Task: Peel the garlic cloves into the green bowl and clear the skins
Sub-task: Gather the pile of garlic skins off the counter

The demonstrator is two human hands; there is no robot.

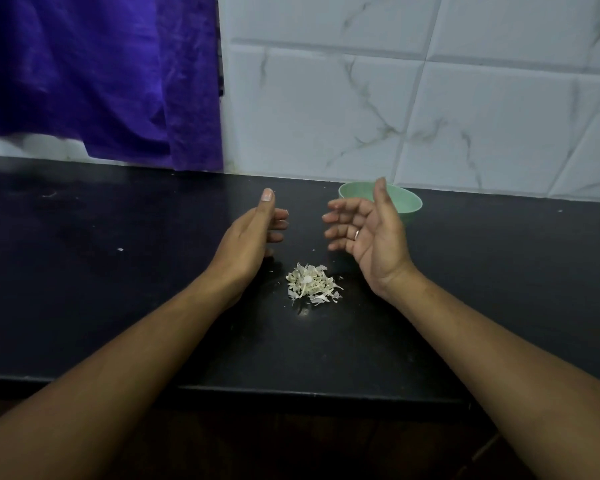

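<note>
Left hand (253, 237): loosely curled, holds nothing
Right hand (371, 233): spread, holds nothing, partly hides bowl (407, 202)
Skins (312, 284): heap between the wrists
Curtain (97, 74): back left

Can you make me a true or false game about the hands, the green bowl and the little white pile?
1. The garlic skins lie in a pile on the black counter. True.
2. The right hand holds a knife. False: it is open and holds nothing.
3. The green bowl stands by the tiled wall, behind the right hand. True.
4. The left hand presses down on the skins. False: it is apart from the pile and holds nothing.
5. A purple cloth hangs at the upper left. True.
</note>
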